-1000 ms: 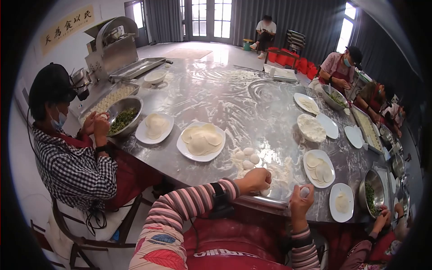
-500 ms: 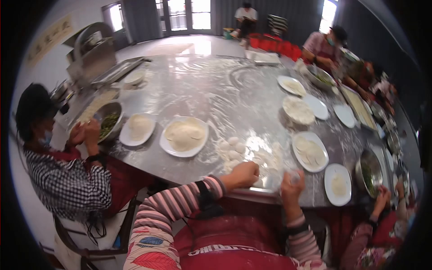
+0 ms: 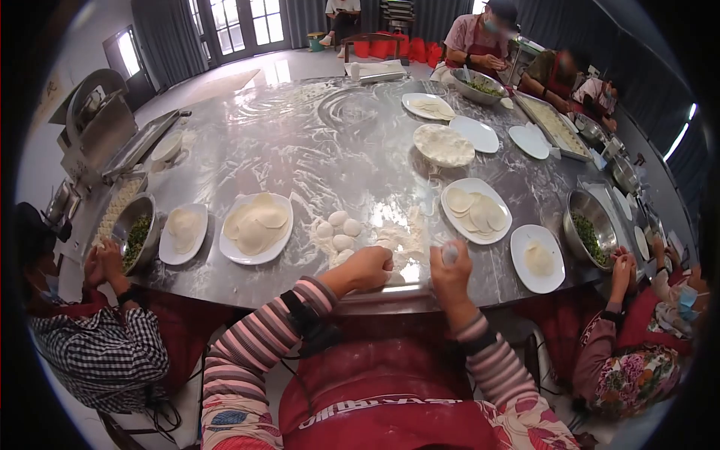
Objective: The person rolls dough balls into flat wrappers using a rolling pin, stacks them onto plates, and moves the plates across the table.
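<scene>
My left hand [image 3: 363, 268] is closed low over the steel table's near edge, and a pale piece of dough [image 3: 394, 278] shows under its fingertips. Fingers of my right hand [image 3: 452, 276] wrap round a rolling pin [image 3: 450, 253], of which only the pale rounded end shows above the fist. Several dough balls [image 3: 343, 243] lie in flour just beyond my left hand. Loose flour [image 3: 405, 236] covers the tabletop past both hands. A white plate [image 3: 504, 234] with flat round dough wrappers [image 3: 476, 212] stands beyond my right hand.
Left of the dough balls is a plate [image 3: 260, 259] heaped with wrappers. Steel bowls of green filling [image 3: 137, 236] [image 3: 587, 236] stand at both sides, near co-workers' hands [image 3: 103, 261] [image 3: 622, 274]. A flour bowl [image 3: 444, 146] sits farther back.
The view has shifted, so the table and plates appear farther left and higher. Both my hands stay close together at the near edge, the right still gripping the rolling pin.
</scene>
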The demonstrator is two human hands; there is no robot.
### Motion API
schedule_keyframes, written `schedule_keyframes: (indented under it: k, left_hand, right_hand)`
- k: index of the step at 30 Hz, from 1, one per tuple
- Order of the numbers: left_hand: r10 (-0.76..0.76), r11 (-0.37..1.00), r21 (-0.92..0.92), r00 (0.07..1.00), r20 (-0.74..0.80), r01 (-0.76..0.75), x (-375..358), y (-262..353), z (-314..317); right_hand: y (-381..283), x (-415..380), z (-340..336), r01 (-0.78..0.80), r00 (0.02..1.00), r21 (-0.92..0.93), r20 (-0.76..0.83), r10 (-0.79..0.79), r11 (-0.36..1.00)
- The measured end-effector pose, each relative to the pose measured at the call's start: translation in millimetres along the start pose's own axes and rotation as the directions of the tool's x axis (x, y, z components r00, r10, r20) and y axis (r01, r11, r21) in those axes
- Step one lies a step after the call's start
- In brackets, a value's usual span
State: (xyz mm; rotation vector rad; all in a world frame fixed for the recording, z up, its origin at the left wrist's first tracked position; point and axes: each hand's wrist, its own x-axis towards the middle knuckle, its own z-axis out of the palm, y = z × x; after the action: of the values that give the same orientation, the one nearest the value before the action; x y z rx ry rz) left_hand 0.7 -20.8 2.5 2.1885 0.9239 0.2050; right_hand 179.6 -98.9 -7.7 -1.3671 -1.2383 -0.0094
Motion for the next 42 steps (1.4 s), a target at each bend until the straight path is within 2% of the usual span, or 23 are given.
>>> schedule_keyframes:
  k: [2, 4, 6, 8, 10, 11, 12, 14, 15, 16, 18, 20, 22, 24, 26, 28, 32, 34, 36, 37, 39, 42]
  left_hand:
    - [0.037, 0.999, 0.041, 0.999, -0.033, -0.036, 6, 2, 2]
    - [0.038, 0.998, 0.061, 0.989, -0.144, -0.029, 11, 5, 1]
    - [0.042, 0.998, 0.043, 0.995, -0.089, -0.038, 14, 1, 0]
    - [0.089, 0.991, 0.094, 0.996, 0.028, -0.091, 11, -2, -3]
    - [0.065, 0.994, 0.084, 0.998, -0.024, -0.063, 6, -7, -4]
    - [0.019, 1.000, 0.005, 1.000, -0.011, -0.019, 3, -9, -6]
    - [-0.028, 0.997, -0.073, 1.000, 0.014, 0.028, 0, -9, -5]
    - [0.017, 0.999, -0.033, 1.000, 0.020, -0.016, 1, -2, -1]
    - [0.064, 0.998, 0.007, 0.998, 0.007, -0.064, 4, 2, -2]
    - [0.067, 0.998, 0.015, 0.998, 0.010, -0.067, 7, 5, -4]
    - [0.062, 0.996, 0.077, 0.994, -0.091, -0.055, 13, 6, -4]
    - [0.043, 0.998, 0.056, 0.998, -0.039, -0.041, 19, 2, -6]
    - [0.126, 0.988, 0.084, 0.991, 0.043, -0.129, 17, 0, -4]
    - [0.114, 0.987, 0.112, 0.993, 0.014, -0.115, 17, 1, -3]
    - [0.030, 0.997, 0.068, 1.000, 0.005, -0.030, 15, 4, -3]
    - [0.073, 0.994, 0.078, 0.996, 0.053, -0.077, 16, -2, -1]
    - [0.080, 0.990, 0.115, 0.997, -0.016, -0.078, 18, 1, -1]
    - [0.071, 0.992, 0.112, 0.997, -0.039, -0.066, 18, 5, -4]
    - [0.095, 0.992, 0.075, 0.995, 0.032, -0.097, 15, 7, -1]
    - [0.120, 0.984, 0.126, 0.992, 0.030, -0.123, 13, 4, 1]
    - [0.089, 0.992, 0.088, 0.995, 0.045, -0.092, 9, 1, -2]
    - [0.066, 0.997, 0.019, 0.989, 0.129, -0.069, 5, -7, -1]
  right_hand:
    - [3, 21, 20, 0.038, 0.999, -0.050, 0.003, -0.038, 0.998]
    - [9, 26, 28, 0.041, 0.999, -0.041, 0.011, -0.040, 0.998]
    - [10, 23, 24, 0.046, 0.999, -0.044, 0.025, -0.045, 0.998]
    - [3, 2, 2, 0.050, 0.999, -0.028, -0.002, -0.050, 0.998]
    - [0, -20, -17, 0.010, 1.000, -0.002, 0.008, -0.010, 1.000]
    - [5, -28, -21, -0.072, 0.996, 0.095, 0.054, 0.067, 0.993]
    - [4, -25, -18, -0.080, 0.996, 0.094, 0.053, 0.076, 0.992]
    - [-2, -3, -4, -0.015, 1.000, -0.002, 0.005, 0.015, 1.000]
    - [1, 8, 6, -0.032, 0.999, 0.006, 0.035, 0.032, 0.999]
    - [8, 20, 19, 0.067, 0.998, -0.037, 0.008, -0.067, 0.997]
    - [10, 32, 33, 0.017, 0.999, -0.017, 0.051, -0.016, 1.000]
    - [5, 26, 23, -0.003, 0.999, -0.002, 0.040, 0.003, 1.000]
    - [1, 7, 6, -0.051, 0.998, -0.002, 0.024, 0.051, 0.999]
    - [-6, -13, -13, -0.048, 0.999, 0.005, 0.009, 0.048, 0.999]
    - [-6, -14, -14, -0.069, 0.997, 0.023, 0.016, 0.069, 0.997]
    - [-7, -10, -8, -0.103, 0.995, 0.045, -0.006, 0.103, 0.994]
    - [7, 30, 31, 0.060, 0.998, -0.032, 0.002, -0.060, 0.998]
    - [8, 29, 29, 0.073, 0.997, -0.035, 0.014, -0.073, 0.997]
    - [2, 13, 10, 0.045, 0.999, -0.061, 0.013, -0.044, 0.997]
    - [-1, 3, 0, 0.041, 0.999, -0.049, 0.005, -0.041, 0.998]
    - [-11, -19, -21, -0.020, 0.999, -0.035, 0.027, 0.021, 0.999]
    - [-4, -9, -10, -0.073, 0.997, -0.008, 0.036, 0.073, 0.997]
